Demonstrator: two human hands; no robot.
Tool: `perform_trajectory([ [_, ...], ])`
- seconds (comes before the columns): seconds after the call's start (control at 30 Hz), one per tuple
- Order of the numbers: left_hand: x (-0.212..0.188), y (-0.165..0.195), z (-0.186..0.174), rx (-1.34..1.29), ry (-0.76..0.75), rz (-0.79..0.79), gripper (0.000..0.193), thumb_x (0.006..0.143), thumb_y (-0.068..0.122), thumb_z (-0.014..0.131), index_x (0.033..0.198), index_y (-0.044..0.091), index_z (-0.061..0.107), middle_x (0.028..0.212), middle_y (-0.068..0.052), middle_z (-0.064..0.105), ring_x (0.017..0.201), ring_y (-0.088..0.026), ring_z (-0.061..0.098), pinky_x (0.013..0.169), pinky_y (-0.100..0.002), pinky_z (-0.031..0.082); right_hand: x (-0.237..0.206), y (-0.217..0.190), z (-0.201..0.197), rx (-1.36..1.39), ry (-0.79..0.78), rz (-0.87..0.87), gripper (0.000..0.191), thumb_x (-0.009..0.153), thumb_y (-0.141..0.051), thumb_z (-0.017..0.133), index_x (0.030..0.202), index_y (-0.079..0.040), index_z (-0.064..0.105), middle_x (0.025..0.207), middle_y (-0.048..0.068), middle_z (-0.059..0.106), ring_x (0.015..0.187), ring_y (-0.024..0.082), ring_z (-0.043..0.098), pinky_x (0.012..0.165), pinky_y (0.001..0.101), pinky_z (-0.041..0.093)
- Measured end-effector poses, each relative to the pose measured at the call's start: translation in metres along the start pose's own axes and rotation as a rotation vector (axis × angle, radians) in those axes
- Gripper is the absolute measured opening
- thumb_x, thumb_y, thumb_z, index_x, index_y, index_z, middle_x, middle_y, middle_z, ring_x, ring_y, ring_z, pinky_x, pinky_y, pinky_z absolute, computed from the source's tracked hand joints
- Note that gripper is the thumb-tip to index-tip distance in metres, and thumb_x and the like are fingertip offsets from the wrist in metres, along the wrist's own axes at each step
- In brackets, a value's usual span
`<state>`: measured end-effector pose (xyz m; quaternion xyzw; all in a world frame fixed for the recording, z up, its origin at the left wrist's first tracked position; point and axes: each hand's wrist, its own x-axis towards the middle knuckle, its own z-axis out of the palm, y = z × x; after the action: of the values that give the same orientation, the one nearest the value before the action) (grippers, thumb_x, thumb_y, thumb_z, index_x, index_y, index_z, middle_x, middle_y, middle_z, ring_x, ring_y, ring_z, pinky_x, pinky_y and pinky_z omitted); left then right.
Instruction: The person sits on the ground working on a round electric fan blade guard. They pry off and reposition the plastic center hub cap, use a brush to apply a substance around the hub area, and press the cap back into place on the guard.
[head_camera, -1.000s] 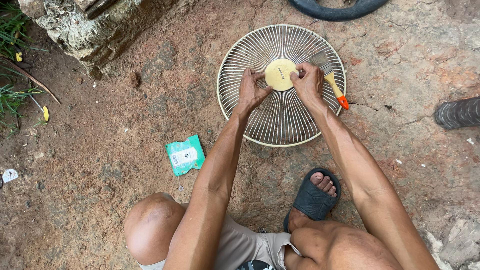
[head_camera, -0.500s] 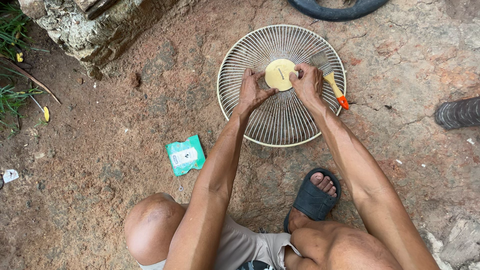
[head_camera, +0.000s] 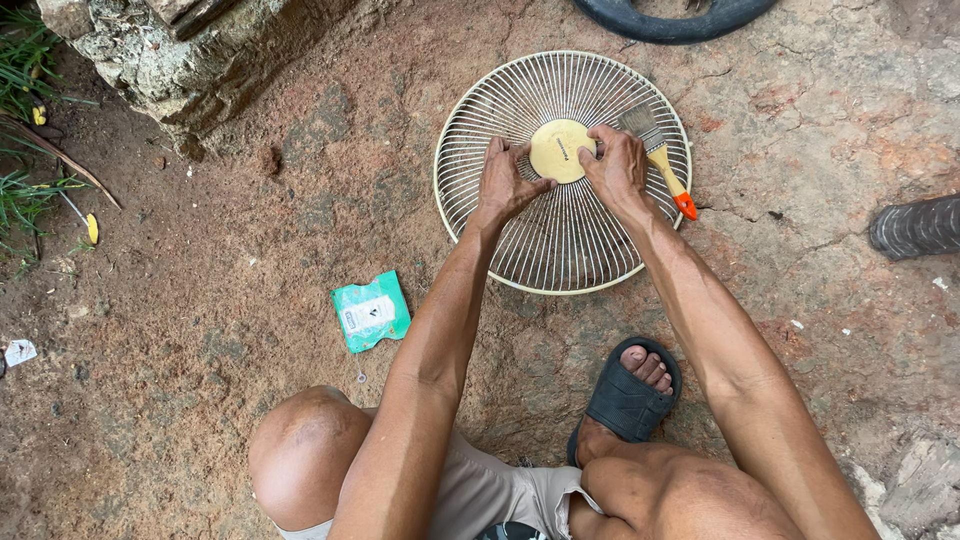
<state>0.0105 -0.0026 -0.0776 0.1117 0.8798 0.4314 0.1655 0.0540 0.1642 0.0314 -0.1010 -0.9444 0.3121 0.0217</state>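
Note:
A round cream wire fan guard (head_camera: 480, 130) lies flat on the reddish ground in front of me. Its yellowish centre disc (head_camera: 556, 148) sits between my hands. My left hand (head_camera: 505, 183) rests on the wires at the disc's left edge, fingers spread. My right hand (head_camera: 617, 168) presses on the disc's right edge with its fingertips. A paintbrush (head_camera: 658, 158) with a yellow and orange handle lies on the guard just right of my right hand, not held.
A green and white packet (head_camera: 371, 312) lies on the dirt left of my arm. A black tyre (head_camera: 672, 20) is at the top, a dark ribbed object (head_camera: 918, 226) at the right edge, a rough stone block (head_camera: 190, 55) top left. My foot wears a black sandal (head_camera: 625, 400).
Both hands have stayed on the guard around the centre disc, with only small shifts of the fingers. Nothing else has moved.

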Motion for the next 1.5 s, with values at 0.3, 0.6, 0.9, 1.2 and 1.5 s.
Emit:
perform_trajectory([
  [0.3,-0.002,0.003,-0.001,0.027,-0.007,0.006,0.101,0.057,0.053,0.093,0.138,0.006,0.056,0.115,-0.008,0.045,0.112,-0.024,0.046,0.105,-0.039,0.044,-0.001,0.005,0.002,-0.103,0.043,-0.086,0.030,0.089,-0.020,0.079,0.115,-0.005,0.072,0.090,0.011,0.069,0.084,0.022,0.059,0.075,0.0434,0.049],
  [0.6,-0.008,0.010,-0.007,0.001,-0.009,0.007,0.097,0.058,0.050,0.093,0.137,0.005,0.059,0.110,-0.007,0.045,0.109,-0.023,0.047,0.103,-0.037,0.047,-0.002,0.008,-0.001,-0.114,-0.024,-0.184,0.032,0.090,-0.023,0.079,0.113,-0.003,0.071,0.111,0.012,0.073,0.098,0.025,0.063,0.092,0.0457,0.053],
  [0.9,-0.014,0.014,-0.011,0.017,0.022,0.059,0.092,0.058,0.051,0.092,0.134,0.007,0.062,0.111,-0.008,0.044,0.110,-0.024,0.047,0.101,-0.039,0.048,-0.004,0.020,-0.002,-0.141,-0.190,-0.180,0.049,0.087,-0.042,0.076,0.113,-0.002,0.071,0.147,0.013,0.057,0.129,0.031,0.050,0.107,0.0530,0.043],
  [1.2,-0.010,0.016,-0.007,0.055,0.013,0.029,0.094,0.061,0.052,0.090,0.137,0.007,0.058,0.115,-0.009,0.046,0.114,-0.025,0.047,0.104,-0.039,0.047,-0.003,0.020,-0.010,-0.198,-0.275,-0.233,0.073,0.070,-0.057,0.082,0.115,-0.001,0.071,0.157,0.014,0.045,0.140,0.037,0.040,0.114,0.0567,0.035],
  [1.5,-0.011,0.013,-0.007,0.074,0.005,0.050,0.097,0.058,0.052,0.092,0.137,0.007,0.058,0.115,-0.010,0.044,0.113,-0.025,0.046,0.103,-0.039,0.047,0.000,0.024,-0.008,-0.147,-0.263,-0.254,0.071,0.070,-0.056,0.087,0.113,-0.001,0.073,0.155,0.014,0.046,0.144,0.040,0.033,0.119,0.0600,0.023],
])
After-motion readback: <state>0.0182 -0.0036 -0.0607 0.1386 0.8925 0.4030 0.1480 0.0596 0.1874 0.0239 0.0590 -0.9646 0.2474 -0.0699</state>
